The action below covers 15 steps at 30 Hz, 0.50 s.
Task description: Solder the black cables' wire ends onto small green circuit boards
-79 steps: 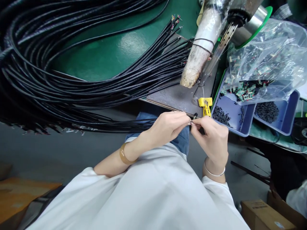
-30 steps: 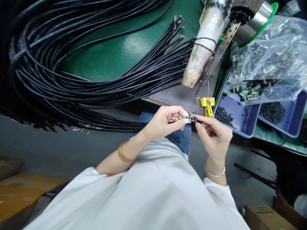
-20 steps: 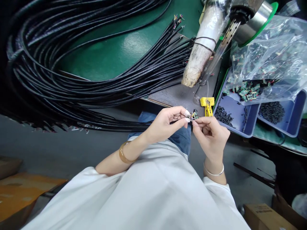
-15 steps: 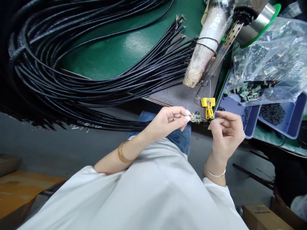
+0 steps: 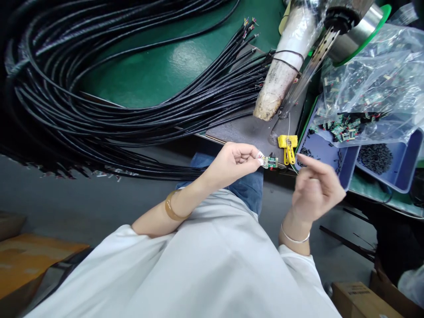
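Observation:
My left hand (image 5: 233, 161) is closed in a pinch at the left end of a small green circuit board (image 5: 272, 162), where thin wires meet it. Fingertips hide part of that joint. The board projects to the right, just left of a yellow clip (image 5: 289, 149) standing on the bench edge. A thin strand of wire (image 5: 289, 123) rises from the clip. Right of the clip is my right hand (image 5: 316, 190), its index finger stretched out and the thumb smeared by motion. Nothing shows between its fingers.
Long black cables (image 5: 139, 119) spread over the green table (image 5: 188, 62). A soldering iron (image 5: 298, 92) slants down beside a whitish fume tube (image 5: 281, 66). A wire spool (image 5: 359, 35), blue trays (image 5: 349, 170) of small black parts and a plastic bag (image 5: 380, 75) of circuit boards lie right.
My right hand has drawn slightly right and down, its thumb parting from the index finger. The circuit board has turned slightly in my left hand, which stays almost in place.

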Motion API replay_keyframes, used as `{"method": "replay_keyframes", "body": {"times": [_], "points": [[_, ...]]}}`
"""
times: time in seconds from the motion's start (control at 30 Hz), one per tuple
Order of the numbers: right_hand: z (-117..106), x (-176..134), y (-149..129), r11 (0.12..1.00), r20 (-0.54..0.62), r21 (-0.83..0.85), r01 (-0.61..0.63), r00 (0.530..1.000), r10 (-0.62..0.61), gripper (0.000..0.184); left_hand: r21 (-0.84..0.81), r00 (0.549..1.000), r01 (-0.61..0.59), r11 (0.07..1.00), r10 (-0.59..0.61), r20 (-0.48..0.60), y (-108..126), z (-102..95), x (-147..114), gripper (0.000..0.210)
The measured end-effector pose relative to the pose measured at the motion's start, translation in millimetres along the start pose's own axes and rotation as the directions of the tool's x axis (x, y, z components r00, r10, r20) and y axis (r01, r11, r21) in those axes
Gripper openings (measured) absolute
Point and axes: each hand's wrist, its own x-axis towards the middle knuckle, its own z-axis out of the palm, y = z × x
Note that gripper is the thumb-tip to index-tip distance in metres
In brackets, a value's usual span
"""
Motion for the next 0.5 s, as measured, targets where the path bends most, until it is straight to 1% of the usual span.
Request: {"method": "replay_keyframes", "body": {"times": [0.07,0.1,0.13,0.2,0.3,0.4,0.5], "points": [[-2.4,1.5,-2.7,0.990,-0.088,0.136,-0.049,0.994,0.061,0.019,0.015,1.000,-0.009,1.000,0.010,-0.011,0.9,-1.5,1.6,0.016],[-3.0,1.7,-3.9,0.985,-0.100,0.158,-0.074,0.991,0.090,0.019,0.021,1.000,-0.019,1.000,0.019,-0.015,1.0,-2.3,2.6,0.016],[-3.2,1.4,-4.7,0.985,-0.091,0.143,-0.100,0.989,0.114,0.020,0.028,0.999,-0.028,0.999,0.028,-0.017,1.0,-3.1,3.7,0.016],[-1.8,-0.2,-4.8,0.989,-0.043,0.036,-0.140,0.989,0.142,0.016,0.038,0.998,-0.050,0.998,0.051,-0.024,0.7,-4.2,6.0,0.017],[4.3,-2.2,-0.8,0.988,0.039,-0.104,-0.118,0.992,0.122,0.006,0.041,0.995,-0.090,0.995,0.091,-0.028,0.0,-4.0,9.3,0.017],[12.0,-0.2,5.3,0.991,0.180,-0.105,-0.079,0.979,0.097,0.005,0.055,0.992,-0.118,0.991,0.120,-0.037,-0.3,-2.7,12.6,0.013],[17.4,4.4,9.9,0.993,0.223,-0.120,-0.001,0.975,0.027,0.006,0.081,0.985,-0.156,0.984,0.161,-0.062,0.2,-2.7,16.5,0.009]]}}
